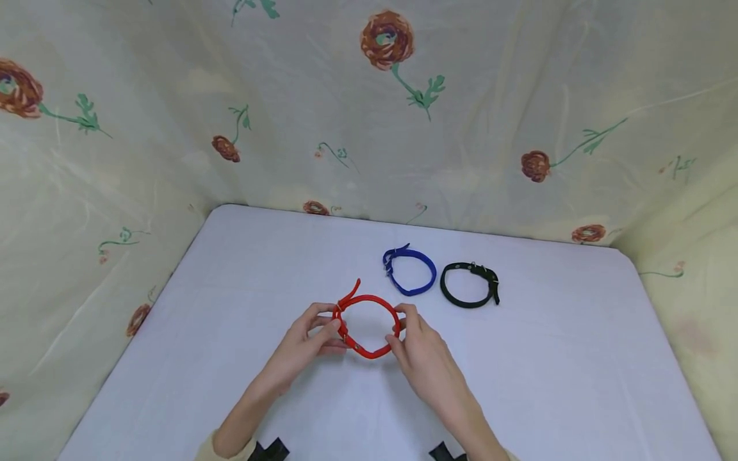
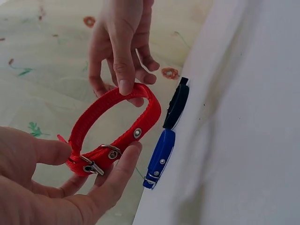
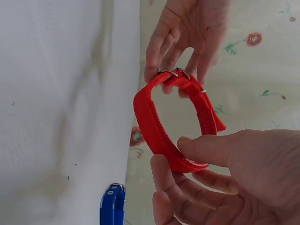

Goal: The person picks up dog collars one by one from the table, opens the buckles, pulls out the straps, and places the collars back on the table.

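Note:
A red buckled collar [image 1: 373, 298], fastened into a loop, is held up over the table between both hands. My left hand [image 1: 302, 339] pinches its buckle side, and the strap's loose end sticks up there. Silver eyelets, a buckle and a ring show on the red strap in the left wrist view. On the opposite side of the loop, my right hand [image 1: 426, 358] pinches the plain strap between thumb and fingers. Beyond the hands, a blue collar [image 1: 426, 261] and a black collar [image 1: 461, 304] lie side by side on the table, each buckled into a loop.
The white-covered table [image 1: 553, 358] reaches back to a pale curtain [image 1: 473, 128] with printed flowers, which also hangs at both sides. Two black tape pieces [image 1: 271, 450] show at the near edge, close to the forearms.

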The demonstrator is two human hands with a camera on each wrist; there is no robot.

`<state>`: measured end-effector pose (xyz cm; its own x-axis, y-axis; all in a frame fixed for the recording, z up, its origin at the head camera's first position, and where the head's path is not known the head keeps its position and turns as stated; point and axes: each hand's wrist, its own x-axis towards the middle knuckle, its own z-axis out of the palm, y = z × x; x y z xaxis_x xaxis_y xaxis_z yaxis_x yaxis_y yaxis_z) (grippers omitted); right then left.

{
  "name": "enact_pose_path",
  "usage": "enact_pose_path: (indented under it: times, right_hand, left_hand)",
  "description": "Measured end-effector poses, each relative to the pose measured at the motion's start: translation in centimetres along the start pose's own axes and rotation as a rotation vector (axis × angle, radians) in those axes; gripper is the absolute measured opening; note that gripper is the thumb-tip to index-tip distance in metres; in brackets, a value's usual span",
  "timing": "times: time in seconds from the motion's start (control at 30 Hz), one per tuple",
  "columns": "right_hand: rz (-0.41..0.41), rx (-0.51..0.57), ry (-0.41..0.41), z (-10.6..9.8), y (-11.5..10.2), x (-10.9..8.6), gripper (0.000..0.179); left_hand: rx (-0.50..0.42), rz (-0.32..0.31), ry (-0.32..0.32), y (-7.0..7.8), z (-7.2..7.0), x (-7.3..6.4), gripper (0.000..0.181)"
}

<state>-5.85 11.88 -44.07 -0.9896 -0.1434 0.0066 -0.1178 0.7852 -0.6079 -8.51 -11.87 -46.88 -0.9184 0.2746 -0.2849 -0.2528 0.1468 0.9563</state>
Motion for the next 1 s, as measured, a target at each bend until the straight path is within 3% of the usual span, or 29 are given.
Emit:
enact_pose_path:
  times: [0.53,1.0]
  right_hand:
    - [0.039,0.072,-0.022,-0.6,0.2,-2.6,0.045]
    - [0.079,0.058,-0.008,-0.9,-0.1,-2.7,0.038]
  left_hand:
    - [0.036,0.066,-0.006,0.4,1.7,-2.6,0.038]
    - [0.152,0.167,0.080,0.0,2.2,-3.2,0.027]
